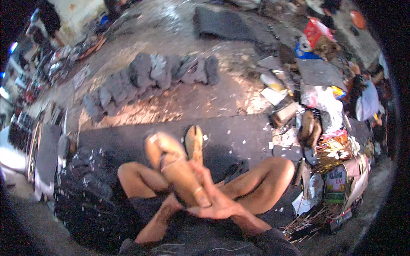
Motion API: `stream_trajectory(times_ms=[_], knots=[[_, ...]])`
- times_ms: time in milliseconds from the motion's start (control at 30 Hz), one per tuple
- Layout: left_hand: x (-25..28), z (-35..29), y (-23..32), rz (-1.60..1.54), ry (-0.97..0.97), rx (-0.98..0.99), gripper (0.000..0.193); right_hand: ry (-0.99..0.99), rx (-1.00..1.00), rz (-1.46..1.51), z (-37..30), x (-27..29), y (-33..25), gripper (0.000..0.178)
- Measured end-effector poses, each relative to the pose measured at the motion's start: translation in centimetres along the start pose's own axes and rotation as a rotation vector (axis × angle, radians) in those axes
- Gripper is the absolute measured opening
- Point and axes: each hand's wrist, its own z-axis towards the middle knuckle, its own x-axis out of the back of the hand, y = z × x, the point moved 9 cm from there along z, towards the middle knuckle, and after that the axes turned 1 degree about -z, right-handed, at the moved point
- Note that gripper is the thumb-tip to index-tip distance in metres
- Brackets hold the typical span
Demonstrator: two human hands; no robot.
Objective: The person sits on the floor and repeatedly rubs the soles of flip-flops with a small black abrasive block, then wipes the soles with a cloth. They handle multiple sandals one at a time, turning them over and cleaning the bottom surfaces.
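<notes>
A tan shoe last [181, 175] is raised above my lap with its rounded toe end pointing away from me; straps or seams seem to cross it, though blur hides the detail. Around its near end and right side my right hand [220, 202] is closed, fingers lying along it. My left hand [171, 202] grips from below on the left, its fingers mostly hidden behind the last. Beyond, a second tan last [194, 143] of similar shape lies on the dark mat [243, 128], between my bent knees.
Several dark grey, sole-like pieces [151, 74] form a curved row past the mat. Shiny black items [92, 187] are heaped at my left. On the right lie boxes, scraps, a pair of brown shoes [310, 128], a green can [336, 183] and thin sticks [303, 226].
</notes>
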Motion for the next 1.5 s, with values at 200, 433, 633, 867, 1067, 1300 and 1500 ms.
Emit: stream_trajectory(times_ms=[200,433,633,867,1067,1300,1500], knots=[[-4.8,2.8,4.8,-0.424,0.198,-0.06,0.081,0.253,0.033,-0.054,2.0,-0.3,3.1,0.125],[5.6,1.7,10.8,-0.385,0.326,-0.25,0.073,0.357,-0.075,0.28,-1.8,0.9,4.2,0.111],[-5.6,3.5,8.4,-0.636,-0.055,-0.177,0.063,0.476,-0.212,-0.718,3.6,12.1,8.8,0.084],[-7.1,-0.3,6.3,-0.297,0.195,0.012,0.071,-0.104,0.102,-0.43,21.0,3.4,0.1,0.073],[3.2,-23.1,17.3,0.92,1.452,-0.267,0.048,-0.244,0.463,-1.342,36.7,1.2,10.3,0.082],[3.3,-42.5,13.0,0.31,2.11,-0.606,0.045,0.2,0.512,-1.56,48.3,10.2,10.7,0.056],[5.6,-49.2,4.7,0.145,2.395,-0.556,0.061,0.886,0.476,-0.2,31.0,17.8,-0.5,0.05]])
